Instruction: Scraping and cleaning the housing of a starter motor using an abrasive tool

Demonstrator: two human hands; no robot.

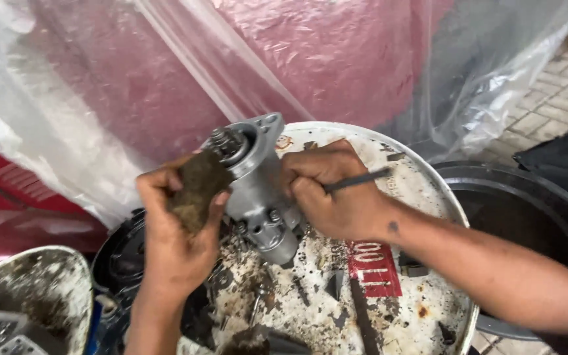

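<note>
A grey metal motor housing [258, 190] with a gear at its upper end stands tilted on a dirty white drum lid [422, 197]. My left hand [175, 243] presses a dirty brown cloth [195, 187] against the housing's left side. My right hand [336, 194] grips the housing from the right and also holds a thin dark metal tool [359, 179] that sticks out to the right.
Clear and pink plastic sheeting [264, 59] hangs behind. A black round tub [534, 210] stands at the right, a dirty white container [34, 289] at the lower left. Loose bolts and metal scraps [258, 302] lie on the lid. Paved floor [560, 92] shows at the upper right.
</note>
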